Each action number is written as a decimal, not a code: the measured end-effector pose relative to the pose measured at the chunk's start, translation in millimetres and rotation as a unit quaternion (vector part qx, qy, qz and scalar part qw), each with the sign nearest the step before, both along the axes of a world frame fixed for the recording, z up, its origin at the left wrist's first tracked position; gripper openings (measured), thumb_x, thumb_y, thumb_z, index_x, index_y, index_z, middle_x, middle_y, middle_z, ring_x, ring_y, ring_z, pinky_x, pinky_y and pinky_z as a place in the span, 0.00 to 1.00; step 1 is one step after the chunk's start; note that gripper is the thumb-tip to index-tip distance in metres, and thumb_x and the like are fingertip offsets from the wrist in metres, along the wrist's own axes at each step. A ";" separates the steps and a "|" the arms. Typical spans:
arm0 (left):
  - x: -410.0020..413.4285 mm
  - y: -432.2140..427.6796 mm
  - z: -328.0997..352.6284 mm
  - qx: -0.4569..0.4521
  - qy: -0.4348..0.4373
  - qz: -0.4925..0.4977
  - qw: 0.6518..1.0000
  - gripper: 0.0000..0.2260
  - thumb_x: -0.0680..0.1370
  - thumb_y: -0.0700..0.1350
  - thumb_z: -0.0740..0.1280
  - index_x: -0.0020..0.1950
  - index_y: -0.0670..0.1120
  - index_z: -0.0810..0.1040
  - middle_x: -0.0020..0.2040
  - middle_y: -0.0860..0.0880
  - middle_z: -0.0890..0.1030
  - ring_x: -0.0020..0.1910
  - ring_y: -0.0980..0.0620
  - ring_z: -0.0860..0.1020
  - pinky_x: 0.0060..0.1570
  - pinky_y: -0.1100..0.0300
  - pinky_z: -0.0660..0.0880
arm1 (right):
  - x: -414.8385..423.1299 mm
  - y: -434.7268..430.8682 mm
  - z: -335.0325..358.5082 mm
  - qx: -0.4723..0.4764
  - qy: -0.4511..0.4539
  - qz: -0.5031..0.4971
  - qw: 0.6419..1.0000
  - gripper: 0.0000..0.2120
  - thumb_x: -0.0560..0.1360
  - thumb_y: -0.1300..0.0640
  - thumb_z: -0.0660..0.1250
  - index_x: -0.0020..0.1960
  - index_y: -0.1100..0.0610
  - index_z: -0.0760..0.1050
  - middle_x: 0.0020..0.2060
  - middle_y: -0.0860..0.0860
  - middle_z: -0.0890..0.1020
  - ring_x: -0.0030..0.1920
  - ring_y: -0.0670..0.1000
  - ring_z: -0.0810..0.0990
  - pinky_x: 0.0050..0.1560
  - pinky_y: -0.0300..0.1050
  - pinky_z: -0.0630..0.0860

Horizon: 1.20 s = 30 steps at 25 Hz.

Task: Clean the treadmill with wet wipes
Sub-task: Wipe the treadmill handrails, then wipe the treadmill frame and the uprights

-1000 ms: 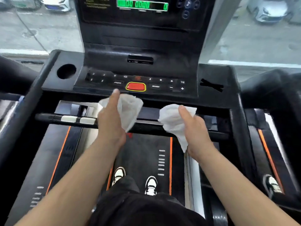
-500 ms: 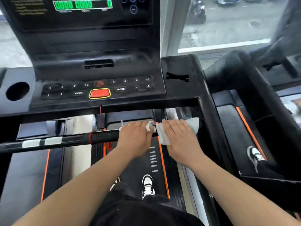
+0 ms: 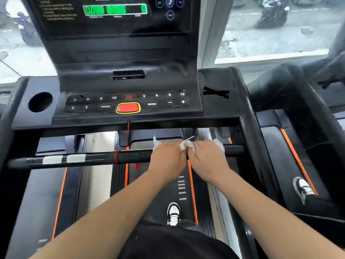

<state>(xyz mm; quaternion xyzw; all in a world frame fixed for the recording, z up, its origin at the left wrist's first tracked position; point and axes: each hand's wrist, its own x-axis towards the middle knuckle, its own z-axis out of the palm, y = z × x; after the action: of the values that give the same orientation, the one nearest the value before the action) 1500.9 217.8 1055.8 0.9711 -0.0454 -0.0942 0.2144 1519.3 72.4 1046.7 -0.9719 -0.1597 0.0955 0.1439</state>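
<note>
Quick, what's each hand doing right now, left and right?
Left hand: grips a white wet wipe round the black horizontal handlebar.
Right hand: grips a second white wet wipe on the same handlebar.

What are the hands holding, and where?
The left hand and right hand each grip the black handlebar near its right end, with a wet wipe under each.

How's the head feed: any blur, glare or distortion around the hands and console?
Head view: motion blur smears the green display and softens the button labels. Head view: the left hand and right hand gripping the crossbar through wipes read fairly sharp. Head view: the window is washed out by daylight, only faint sheen on the console; the wide lens bows straight edges near the borders.
</note>
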 end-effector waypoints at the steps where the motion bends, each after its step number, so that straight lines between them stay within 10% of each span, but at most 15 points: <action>1: -9.9 13.5 1.4 -0.053 -0.010 0.037 0.998 0.17 0.86 0.50 0.56 0.47 0.46 0.79 0.47 0.44 0.84 0.50 0.42 0.81 0.51 0.51 0.73 | -2.1 13.8 3.9 0.048 0.032 -0.009 0.998 0.28 0.80 0.45 0.41 0.43 0.55 0.77 0.43 0.52 0.85 0.47 0.57 0.81 0.54 0.52 0.71; 5: -11.0 72.2 25.8 -0.324 0.061 0.304 0.894 0.22 0.85 0.57 0.59 0.38 0.47 0.80 0.35 0.54 0.82 0.41 0.56 0.83 0.42 0.60 0.74 | 13.8 76.4 37.3 0.208 0.182 -0.074 0.958 0.24 0.84 0.45 0.49 0.40 0.55 0.75 0.40 0.51 0.81 0.46 0.56 0.77 0.52 0.53 0.74; 10: -5.4 160.5 52.2 -0.482 0.060 0.484 0.727 0.24 0.74 0.66 0.65 0.56 0.48 0.83 0.53 0.49 0.87 0.53 0.48 0.85 0.59 0.46 0.80 | 43.0 162.5 86.4 0.339 0.268 -0.057 0.900 0.26 0.83 0.45 0.54 0.38 0.62 0.74 0.34 0.50 0.78 0.37 0.50 0.75 0.42 0.47 0.73; 21: 26.8 363.4 77.7 -0.583 -0.005 0.562 0.587 0.27 0.70 0.60 0.72 0.62 0.45 0.83 0.56 0.44 0.87 0.55 0.42 0.86 0.63 0.39 0.79 | 88.2 368.1 114.5 0.417 0.390 -0.147 0.808 0.11 0.80 0.55 0.61 0.50 0.56 0.81 0.47 0.56 0.86 0.49 0.58 0.86 0.51 0.57 0.83; 25: 63.8 438.0 102.7 -0.521 -0.062 0.571 0.631 0.15 0.78 0.55 0.68 0.57 0.46 0.82 0.51 0.47 0.87 0.50 0.48 0.85 0.58 0.47 0.81 | 114.5 429.0 122.9 0.462 0.332 -0.198 0.798 0.12 0.79 0.53 0.59 0.53 0.53 0.81 0.50 0.54 0.86 0.51 0.57 0.85 0.54 0.57 0.82; 28: 85.6 465.7 119.6 -0.334 -0.247 0.476 0.776 0.10 0.85 0.50 0.62 0.48 0.47 0.78 0.44 0.50 0.82 0.44 0.53 0.80 0.46 0.56 0.74 | 133.7 463.7 122.6 0.488 0.101 -0.105 0.861 0.12 0.81 0.47 0.55 0.51 0.54 0.73 0.49 0.49 0.80 0.51 0.51 0.78 0.52 0.49 0.73; 30: 90.0 477.5 100.2 -0.171 -0.293 0.372 0.864 0.12 0.85 0.47 0.60 0.63 0.45 0.79 0.56 0.44 0.83 0.56 0.45 0.79 0.56 0.53 0.74 | 139.0 479.3 106.5 0.352 -0.097 0.048 0.930 0.16 0.81 0.54 0.55 0.64 0.58 0.74 0.57 0.53 0.79 0.58 0.52 0.76 0.59 0.47 0.72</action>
<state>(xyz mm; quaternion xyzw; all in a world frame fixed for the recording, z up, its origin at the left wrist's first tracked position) 1590.9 695.3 1156.0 0.8470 0.2431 0.2907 0.3728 1658.3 551.7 1153.2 -0.8548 -0.2424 -0.0548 0.4556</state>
